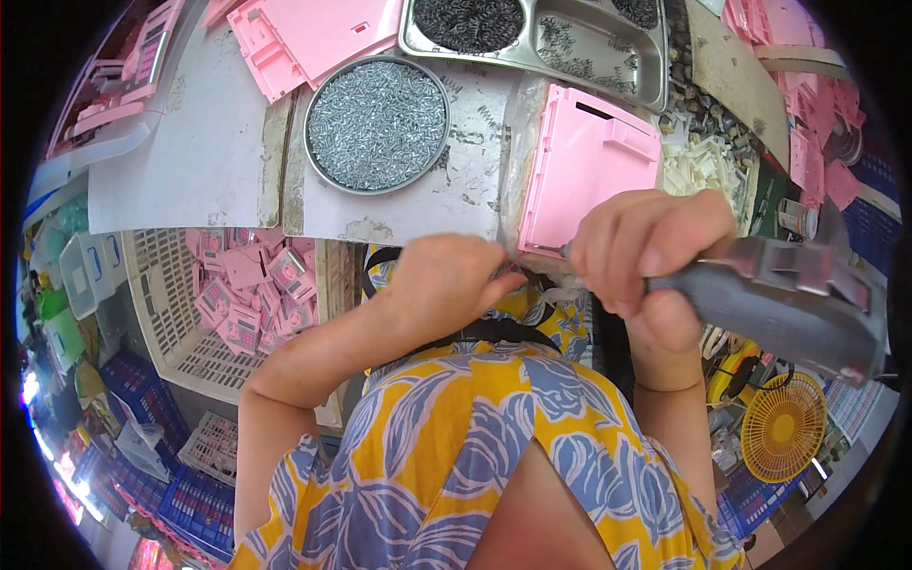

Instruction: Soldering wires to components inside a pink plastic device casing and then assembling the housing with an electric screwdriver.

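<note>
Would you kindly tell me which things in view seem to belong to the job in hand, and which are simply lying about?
Likely in the job:
grey handheld tool, in the right hand
pink panel, near the left hand
silvery metal pieces, perhaps

Likely just lying about:
yellow round grille-like thing, lower right
small white slotted basket, lower left

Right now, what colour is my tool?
The tool is mostly dark grey, clearest in the head view.

Single head-worn fisheye view, upright, faces down at close range over the left hand (442, 278), right hand (646, 249) and counter (214, 142).
</note>
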The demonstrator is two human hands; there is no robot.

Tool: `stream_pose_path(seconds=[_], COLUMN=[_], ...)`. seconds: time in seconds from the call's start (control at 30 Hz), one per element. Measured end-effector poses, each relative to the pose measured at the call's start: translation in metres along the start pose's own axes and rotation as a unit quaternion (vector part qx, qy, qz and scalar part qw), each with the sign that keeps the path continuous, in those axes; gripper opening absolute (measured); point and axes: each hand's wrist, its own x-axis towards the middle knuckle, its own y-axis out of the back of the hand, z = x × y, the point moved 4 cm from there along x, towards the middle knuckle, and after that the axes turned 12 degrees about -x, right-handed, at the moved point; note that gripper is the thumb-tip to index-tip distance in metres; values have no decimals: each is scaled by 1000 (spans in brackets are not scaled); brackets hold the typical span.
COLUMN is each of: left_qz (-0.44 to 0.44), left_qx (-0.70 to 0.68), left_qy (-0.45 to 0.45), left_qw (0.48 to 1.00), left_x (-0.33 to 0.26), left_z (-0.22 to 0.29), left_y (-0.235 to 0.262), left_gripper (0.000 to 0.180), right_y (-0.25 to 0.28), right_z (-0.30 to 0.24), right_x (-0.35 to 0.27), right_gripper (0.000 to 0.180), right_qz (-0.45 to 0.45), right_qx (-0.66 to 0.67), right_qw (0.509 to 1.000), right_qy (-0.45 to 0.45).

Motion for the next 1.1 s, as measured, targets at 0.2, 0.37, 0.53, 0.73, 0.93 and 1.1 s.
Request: stream_pose_path(seconds=[0.2,0.37,0.53,0.73,0.93,1.1], left_qz=[-46,-100,-266,68,-27,122], left_qx=[-18,-1,139,220,121,64], left_qy=[-10,-32,-111,-282,-249,-272], left_qw=[999,994,947,932,961,952], left_x=[-1,3,7,139,188,185], left_z=[3,3,37,61,41,41], left_y=[-22,-18,-1,51,19,57], left_gripper=[21,13,11,35,35,33], right_y=[-8,-15,12,104,113,104], right_z=[12,25,9,-92,-104,-100], right_x=[-4,-1,6,21,1,-7], right_gripper=[23,20,22,36,39,48], right_qz=[-42,-87,-5,9,-13,-52], right_qx=[-128,-156,-24,24,8,-31], right_qw=[990,977,1000,993,992,992], right_qy=[39,118,14,118,122,114])
